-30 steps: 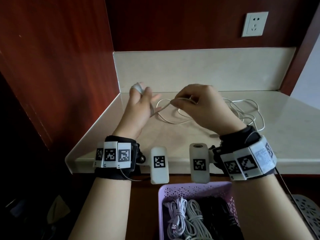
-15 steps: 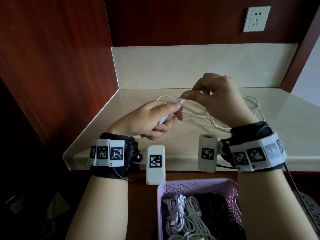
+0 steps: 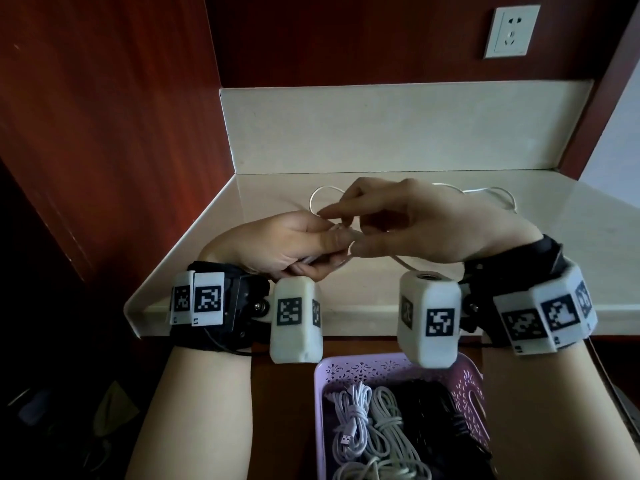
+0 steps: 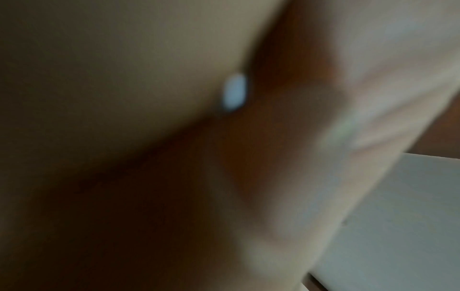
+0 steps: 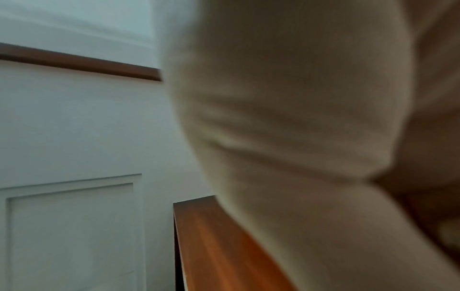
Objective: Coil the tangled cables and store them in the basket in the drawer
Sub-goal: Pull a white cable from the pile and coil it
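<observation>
A thin white cable (image 3: 317, 199) lies in loose loops on the cream countertop (image 3: 571, 244), trailing off to the right. My left hand (image 3: 294, 244) grips one end of it, fingers curled round the strands. Touching it from the right, my right hand (image 3: 391, 230) pinches the same cable between thumb and fingers. Below the counter edge a lilac basket (image 3: 349, 370) sits in the drawer, holding coiled white cables (image 3: 367, 427) and a dark coil (image 3: 433, 414). Both wrist views are blurred skin; a small white patch (image 4: 234, 92) shows in the left one.
Red-brown wood panels close the left side and back. A cream backsplash (image 3: 398, 126) rises behind the counter, with a wall socket (image 3: 512, 31) above it at the right. The counter's front edge (image 3: 363, 323) overhangs the drawer.
My left hand came down from an upright pose to lie level and grips the cable end. My right hand moved in to meet it, so the two hands now touch over the cable.
</observation>
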